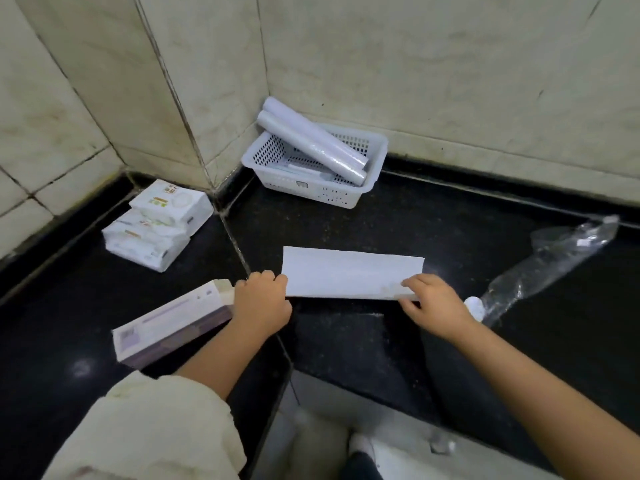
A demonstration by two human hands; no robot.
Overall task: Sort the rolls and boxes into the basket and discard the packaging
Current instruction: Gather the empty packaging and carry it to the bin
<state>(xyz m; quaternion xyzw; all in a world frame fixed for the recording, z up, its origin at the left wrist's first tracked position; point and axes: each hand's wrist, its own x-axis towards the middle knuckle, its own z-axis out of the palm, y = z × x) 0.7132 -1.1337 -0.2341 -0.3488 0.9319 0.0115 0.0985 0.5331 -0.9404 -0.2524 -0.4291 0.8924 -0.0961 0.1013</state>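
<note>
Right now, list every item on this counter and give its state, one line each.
Basket: in the corner, holding two rolls.
Two rolls: leaning out over the basket's rim.
White sheet: flat, held at both ends.
Left hand: gripping the sheet's left end.
Right hand: gripping the sheet's right end.
Long box: lying flat, end flap open.
Tissue packs: stacked, sealed.
Plastic wrapper: empty, crumpled.

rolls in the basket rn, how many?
2 clear ones. Both rolls lie side by side, slanting across the white basket, upper ends propped on its back-left rim near the wall corner, lower ends at the front-right rim. Flatter items lie underneath; more rolls could be hidden there.
</note>
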